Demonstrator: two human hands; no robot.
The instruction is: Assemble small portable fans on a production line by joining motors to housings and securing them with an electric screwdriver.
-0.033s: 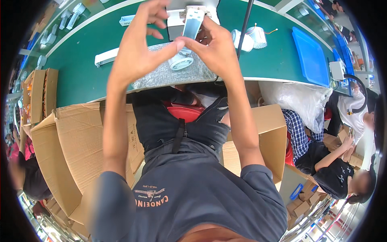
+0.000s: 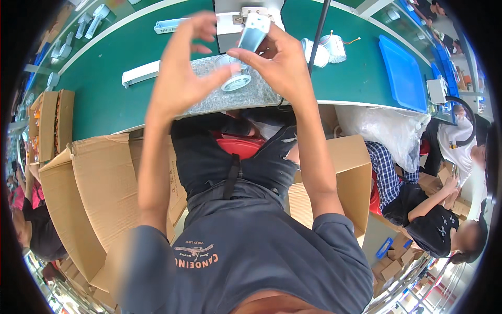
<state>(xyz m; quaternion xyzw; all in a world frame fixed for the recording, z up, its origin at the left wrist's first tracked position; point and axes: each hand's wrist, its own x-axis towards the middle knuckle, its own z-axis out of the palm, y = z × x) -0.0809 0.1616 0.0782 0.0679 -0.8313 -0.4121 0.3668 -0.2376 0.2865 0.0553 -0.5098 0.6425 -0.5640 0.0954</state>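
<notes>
At the far left, a person (image 2: 44, 233) in black sat beyond a large carton (image 2: 102, 183) that stood by my legs. On the green table (image 2: 104, 104), a white strip (image 2: 138, 77) lay to the left of my wrist, and a shorter piece (image 2: 168, 26) lay farther back. My left hand (image 2: 183, 73) was raised with its fingers apart, gripping nothing, its thumb pointing right. Beneath my hands, a round white part (image 2: 236, 82) was on bubble wrap (image 2: 264, 94). The pale housing (image 2: 252, 35) was in my right hand (image 2: 285, 63), pinched between thumb and fingers, tilted, in front of a machine (image 2: 228, 23); I couldn't tell whether the two touched. Right of that hand came a black rod (image 2: 319, 31), two white cylinders (image 2: 336, 49) side by side, a plastic bag (image 2: 381, 128) below the edge, a blue tray (image 2: 402, 73) and a seated co-worker (image 2: 434, 220).
</notes>
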